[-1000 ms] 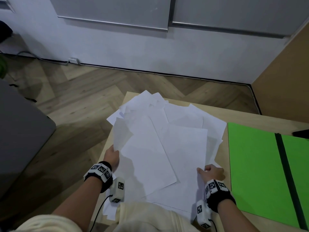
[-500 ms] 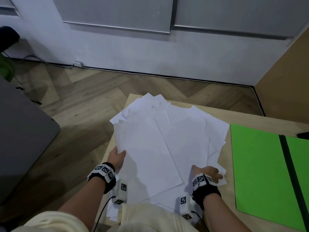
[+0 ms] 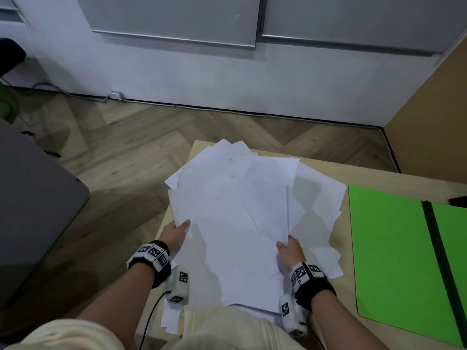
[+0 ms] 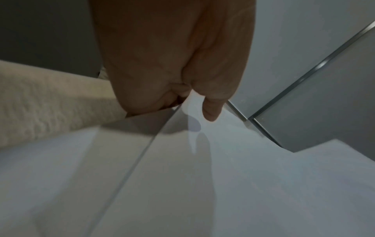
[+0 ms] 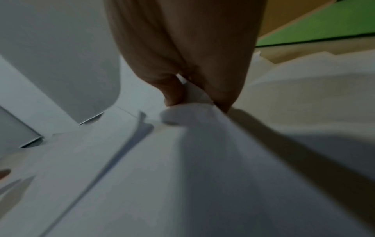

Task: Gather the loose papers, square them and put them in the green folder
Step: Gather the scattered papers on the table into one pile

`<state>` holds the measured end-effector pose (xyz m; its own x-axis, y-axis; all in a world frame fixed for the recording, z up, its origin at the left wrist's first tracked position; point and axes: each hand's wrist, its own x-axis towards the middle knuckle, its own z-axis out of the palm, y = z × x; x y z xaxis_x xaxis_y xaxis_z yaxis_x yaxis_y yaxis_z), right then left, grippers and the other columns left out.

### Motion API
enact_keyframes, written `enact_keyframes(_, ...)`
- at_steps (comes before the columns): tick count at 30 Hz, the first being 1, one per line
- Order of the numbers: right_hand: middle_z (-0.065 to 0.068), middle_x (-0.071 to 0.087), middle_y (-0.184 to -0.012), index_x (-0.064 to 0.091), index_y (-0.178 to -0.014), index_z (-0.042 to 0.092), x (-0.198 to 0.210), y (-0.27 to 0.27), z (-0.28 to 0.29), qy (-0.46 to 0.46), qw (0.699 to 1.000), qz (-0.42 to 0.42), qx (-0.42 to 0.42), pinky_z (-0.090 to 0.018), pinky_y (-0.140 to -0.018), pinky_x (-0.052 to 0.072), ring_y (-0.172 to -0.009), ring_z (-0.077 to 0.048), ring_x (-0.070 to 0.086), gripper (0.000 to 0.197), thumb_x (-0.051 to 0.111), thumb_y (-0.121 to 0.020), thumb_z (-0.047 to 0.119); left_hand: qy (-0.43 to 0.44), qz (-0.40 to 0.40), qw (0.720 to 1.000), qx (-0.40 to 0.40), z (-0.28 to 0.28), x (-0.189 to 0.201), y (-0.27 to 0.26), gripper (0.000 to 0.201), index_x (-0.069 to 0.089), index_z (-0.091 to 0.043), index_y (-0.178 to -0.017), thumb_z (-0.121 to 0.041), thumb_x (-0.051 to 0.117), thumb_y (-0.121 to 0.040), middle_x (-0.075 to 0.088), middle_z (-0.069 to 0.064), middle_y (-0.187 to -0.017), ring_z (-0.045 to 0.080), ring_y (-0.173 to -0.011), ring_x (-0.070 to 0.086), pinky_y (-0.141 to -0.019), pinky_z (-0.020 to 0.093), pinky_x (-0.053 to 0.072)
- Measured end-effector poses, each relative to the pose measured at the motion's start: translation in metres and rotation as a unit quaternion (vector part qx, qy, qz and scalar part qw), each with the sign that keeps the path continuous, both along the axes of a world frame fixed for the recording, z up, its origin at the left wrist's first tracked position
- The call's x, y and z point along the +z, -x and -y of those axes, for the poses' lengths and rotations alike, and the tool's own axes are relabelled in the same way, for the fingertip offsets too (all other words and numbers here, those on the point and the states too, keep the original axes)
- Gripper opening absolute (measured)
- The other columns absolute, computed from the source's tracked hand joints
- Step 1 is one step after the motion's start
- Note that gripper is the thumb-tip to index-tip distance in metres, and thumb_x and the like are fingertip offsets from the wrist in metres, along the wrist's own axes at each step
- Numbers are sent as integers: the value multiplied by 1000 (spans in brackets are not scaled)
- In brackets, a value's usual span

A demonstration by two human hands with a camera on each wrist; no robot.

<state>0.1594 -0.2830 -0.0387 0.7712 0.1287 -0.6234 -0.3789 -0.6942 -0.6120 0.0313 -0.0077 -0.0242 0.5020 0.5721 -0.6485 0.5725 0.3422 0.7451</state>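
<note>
A loose fan of white papers (image 3: 235, 223) is raised off the wooden table (image 3: 326, 173), its far corners splayed. My left hand (image 3: 177, 232) pinches the pile's left edge, thumb on top; in the left wrist view the papers (image 4: 182, 176) run under my left hand (image 4: 194, 104). My right hand (image 3: 288, 248) pinches the pile's right edge; the right wrist view shows my right hand (image 5: 194, 93) with thumb and fingers clamped on the papers (image 5: 182, 160). A few more sheets (image 3: 326, 238) lie flat on the table to the right. The green folder (image 3: 394, 251) lies open at the right.
The table's left edge (image 3: 164, 223) drops to a wood floor (image 3: 121, 152). A grey surface (image 3: 32, 205) stands at the left. A dark object (image 3: 458, 200) pokes in at the right edge, by the folder's top. A brown panel (image 3: 434, 117) rises at the far right.
Both hands have drawn closer together, bunching the sheets into a narrower pile. The right hand went from lying flat on the papers to pinching their edge, and the pile has lifted.
</note>
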Motion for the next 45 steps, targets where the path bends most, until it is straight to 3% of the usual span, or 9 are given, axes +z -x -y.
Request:
enact_keyframes(3,-13,48,-138,39,-138,3,5,2,1,28,997,-30,69,-32,-106,34,-130,-30,45,44,44,-96,16,11,17,1000,17,5,6,0,53,44,-2,-142,-22,60,-95,56,15,-134,30,-118,56,-90,35,42)
enact_keyframes(10,-1,63,-111,59,-118,11,4,17,-15,-66,989,-2,133,-24,-90,44,-103,-19,59,30,55,-91,25,-26,-22,999,-4,24,0,-5,36,59,6,-120,-1,64,-85,65,18,-99,31,-85,61,-74,36,51)
enact_keyframes(15,-17,45,-130,48,-127,5,7,-23,30,111,986,122,-24,-42,-99,44,-116,-35,51,50,65,-81,15,-36,-21,999,-1,23,-3,-2,27,60,2,-115,-3,62,-88,64,19,-99,33,-89,62,-82,43,52)
enact_keyframes(20,-26,31,-135,32,-129,-1,10,-39,84,235,953,54,-186,-51,-90,46,-117,-47,43,66,67,-74,7,-37,-19,999,-1,28,0,-2,24,61,-2,-109,-6,65,-86,65,14,-91,31,-85,62,-77,37,51)
enact_keyframes(26,-21,48,-133,36,-132,0,-6,-30,83,101,971,29,-213,-33,-86,43,-111,-35,55,71,71,-72,6,-53,-41,998,-15,26,0,-3,30,55,3,-123,-2,51,-94,59,17,-104,31,-93,55,-79,36,44)
enact_keyframes(33,-23,57,-131,53,-127,-5,10,-32,84,24,957,173,-233,-44,-104,40,-122,-39,53,45,60,-90,19,-60,-60,996,-5,17,0,-3,18,54,5,-105,8,42,-91,53,15,-86,27,-83,49,-72,32,39)
enact_keyframes(36,-20,54,-134,50,-130,-4,4,-23,80,-30,974,105,-200,-40,-105,37,-125,-36,51,49,64,-87,14,-60,-71,996,-13,15,6,-4,9,53,5,-99,4,48,-91,54,13,-80,26,-72,51,-64,29,42)
enact_keyframes(40,-23,57,-130,50,-127,-8,-2,-13,67,-33,992,26,-119,-35,-96,40,-120,-37,55,43,61,-87,5,-25,-60,998,-14,14,11,-5,27,60,-2,-113,-15,66,-90,64,13,-102,30,-90,62,-72,32,52)
enact_keyframes(45,-24,60,-123,56,-120,-10,8,-15,68,-83,989,-22,-123,-33,-91,41,-116,-36,57,38,64,-85,2,-11,-61,998,-9,13,7,-3,37,54,10,-127,-2,58,-92,63,17,-112,31,-94,60,-83,37,48)
